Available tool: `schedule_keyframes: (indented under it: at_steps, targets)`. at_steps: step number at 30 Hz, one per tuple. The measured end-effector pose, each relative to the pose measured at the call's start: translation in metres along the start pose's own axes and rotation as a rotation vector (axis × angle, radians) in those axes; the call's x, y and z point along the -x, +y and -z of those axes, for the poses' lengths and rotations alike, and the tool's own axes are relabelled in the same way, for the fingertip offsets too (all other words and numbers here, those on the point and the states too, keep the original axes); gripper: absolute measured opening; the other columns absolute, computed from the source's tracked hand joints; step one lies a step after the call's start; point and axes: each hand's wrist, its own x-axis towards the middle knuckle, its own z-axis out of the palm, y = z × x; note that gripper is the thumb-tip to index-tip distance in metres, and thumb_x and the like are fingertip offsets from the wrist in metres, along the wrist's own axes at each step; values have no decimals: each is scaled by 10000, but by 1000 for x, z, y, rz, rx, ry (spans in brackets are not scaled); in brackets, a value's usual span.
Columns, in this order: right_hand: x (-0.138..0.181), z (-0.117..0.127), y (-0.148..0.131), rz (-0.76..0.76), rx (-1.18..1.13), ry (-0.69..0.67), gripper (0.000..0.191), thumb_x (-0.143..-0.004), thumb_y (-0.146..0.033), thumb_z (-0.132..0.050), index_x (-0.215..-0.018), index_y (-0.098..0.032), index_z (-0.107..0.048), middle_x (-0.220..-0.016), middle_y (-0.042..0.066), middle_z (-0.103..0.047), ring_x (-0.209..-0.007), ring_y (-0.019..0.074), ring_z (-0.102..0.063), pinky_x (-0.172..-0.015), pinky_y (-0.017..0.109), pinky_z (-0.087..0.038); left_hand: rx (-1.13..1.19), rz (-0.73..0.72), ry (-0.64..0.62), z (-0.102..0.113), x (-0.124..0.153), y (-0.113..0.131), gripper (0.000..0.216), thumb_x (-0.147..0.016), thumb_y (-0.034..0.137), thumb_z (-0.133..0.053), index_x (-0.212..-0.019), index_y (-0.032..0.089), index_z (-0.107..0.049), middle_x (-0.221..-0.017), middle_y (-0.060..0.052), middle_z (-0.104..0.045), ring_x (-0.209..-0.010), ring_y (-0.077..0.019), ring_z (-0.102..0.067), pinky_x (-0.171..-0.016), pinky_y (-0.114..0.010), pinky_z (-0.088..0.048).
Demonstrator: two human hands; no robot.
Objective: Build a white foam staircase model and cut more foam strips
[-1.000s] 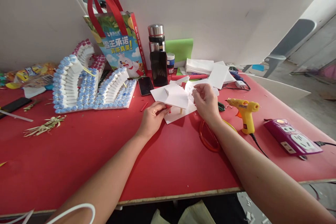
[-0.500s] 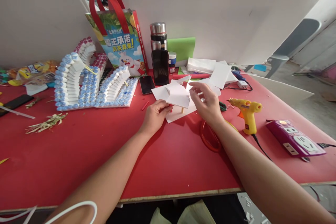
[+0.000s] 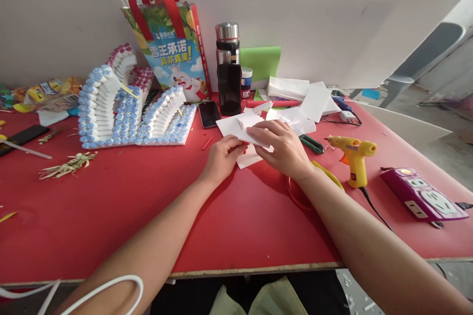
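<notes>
A small white model of flat board (image 3: 248,160) stands in the middle of the table, with a raised white board piece (image 3: 242,130) over its base. My left hand (image 3: 221,157) is at its left front corner, thumb and finger pinched on a small red stick (image 3: 244,149) under the raised piece; the fingertips partly hide it. Across the top of that piece lie the fingers of my right hand (image 3: 283,147), its thumb lower at the front edge. The hand covers the right side of the model. A loose red stick (image 3: 207,143) lies left of the model.
On the right are a yellow glue gun (image 3: 353,157), a purple power strip (image 3: 424,194) and a green cutter (image 3: 311,144). Phones, a steel flask (image 3: 227,39) and a gift bag (image 3: 173,54) stand behind. Blue-and-white folded-paper models (image 3: 125,118) sit at left; white sheets (image 3: 316,101) lie at back right.
My right hand has come left and down onto the raised white piece, from just beside it. My left hand keeps its pinch at the corner. The view has shifted slightly.
</notes>
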Motion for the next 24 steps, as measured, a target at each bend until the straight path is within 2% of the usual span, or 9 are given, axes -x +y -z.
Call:
schedule_keyframes:
  at_steps: [4, 11, 24]
  targets:
    - [1, -1, 0, 5, 1, 7, 390, -925, -186, -548, -1291, -302, -620, -1211, 75, -662, -1062, 291, -591, -890, 471, -455, 9, 9, 0, 0, 0, 1, 162, -887, 272, -626, -795, 202, -740, -845, -24, -643, -807, -171, -619, -775, -281, -484]
    - [2, -3, 2, 20, 15, 13, 391, -954, -177, -522, -1299, -331, -624, -1208, 66, -663, -1025, 264, -589, -883, 456, -446, 14, -1, -15, 1, -1, 0, 155, -889, 267, -615, -818, 199, -736, -832, -22, -636, -800, -170, -616, -772, -282, -485]
    - [0, 0, -2, 100, 52, -39, 449, -980, -134, -477, -1378, -320, -568, -1311, 109, -601, -1182, 280, -540, -910, 445, -458, -34, -42, -36, 2, 0, -6, 174, -933, 277, -587, -830, 194, -701, -847, -14, -618, -803, -162, -612, -752, -285, -468]
